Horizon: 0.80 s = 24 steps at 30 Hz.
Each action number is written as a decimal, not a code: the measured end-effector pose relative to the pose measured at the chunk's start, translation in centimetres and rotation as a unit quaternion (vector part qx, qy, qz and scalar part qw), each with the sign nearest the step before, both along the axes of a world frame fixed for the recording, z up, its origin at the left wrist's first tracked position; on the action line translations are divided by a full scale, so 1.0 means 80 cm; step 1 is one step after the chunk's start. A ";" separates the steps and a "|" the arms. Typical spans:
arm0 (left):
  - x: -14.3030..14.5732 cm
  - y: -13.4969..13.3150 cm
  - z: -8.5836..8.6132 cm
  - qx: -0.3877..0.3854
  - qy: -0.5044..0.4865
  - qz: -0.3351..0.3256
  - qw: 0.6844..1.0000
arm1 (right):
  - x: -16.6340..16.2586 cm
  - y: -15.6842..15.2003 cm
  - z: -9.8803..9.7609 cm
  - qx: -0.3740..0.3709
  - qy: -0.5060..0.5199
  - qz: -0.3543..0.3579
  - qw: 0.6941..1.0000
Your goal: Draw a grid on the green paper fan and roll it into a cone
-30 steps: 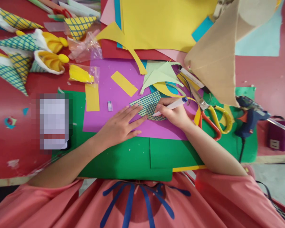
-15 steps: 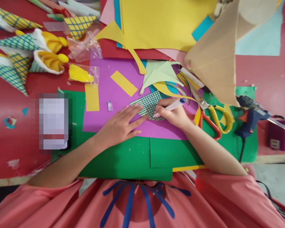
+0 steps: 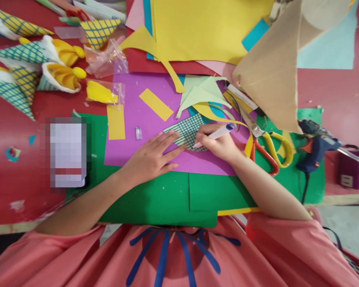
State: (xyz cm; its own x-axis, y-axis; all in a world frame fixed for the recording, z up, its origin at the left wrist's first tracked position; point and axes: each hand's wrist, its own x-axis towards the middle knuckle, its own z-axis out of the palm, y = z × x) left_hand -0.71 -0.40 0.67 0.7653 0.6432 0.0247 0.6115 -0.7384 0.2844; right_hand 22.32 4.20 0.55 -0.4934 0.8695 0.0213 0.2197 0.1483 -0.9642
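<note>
A pale green paper piece with a dark grid of lines point(image 3: 189, 128) lies on a purple sheet point(image 3: 131, 153). My left hand point(image 3: 155, 157) rests flat with fingers spread, its fingertips on the left part of that piece. In my right hand point(image 3: 217, 143) is a white marker with a blue end point(image 3: 218, 132), gripped between thumb and fingers. The marker's tip touches the gridded paper near its lower edge. Part of the piece is hidden under both hands. To the left on the purple sheet sits a small clear cap point(image 3: 138, 133).
Scissors with red and yellow handles point(image 3: 267, 149) and a blue glue gun point(image 3: 317, 153) lie right. Paper cones point(image 3: 20, 54) fill the upper left. Pale green scraps point(image 3: 205, 95) and a yellow strip point(image 3: 156, 105) sit beyond my hands. A brown paper cone point(image 3: 272, 67) stands upper right.
</note>
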 end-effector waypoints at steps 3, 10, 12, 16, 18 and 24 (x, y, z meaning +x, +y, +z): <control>0.000 0.000 0.000 -0.003 -0.005 0.001 1.000 | 0.000 0.000 0.000 0.004 0.000 0.004 1.000; 0.000 0.000 0.000 -0.016 0.003 0.006 1.000 | 0.002 0.000 0.003 -0.005 -0.012 0.028 1.000; 0.000 0.000 -0.001 -0.018 -0.001 0.006 1.000 | 0.003 0.001 0.003 -0.026 0.003 0.012 1.000; -0.002 0.000 -0.001 -0.017 -0.007 0.011 1.000 | 0.004 0.000 0.001 -0.052 0.062 -0.100 0.992; -0.002 -0.001 -0.002 -0.018 -0.005 0.010 1.000 | 0.005 -0.002 -0.002 -0.057 0.085 -0.150 0.983; 0.003 -0.009 -0.001 -0.009 -0.010 -0.038 0.999 | 0.005 -0.005 -0.004 -0.028 0.077 -0.142 0.986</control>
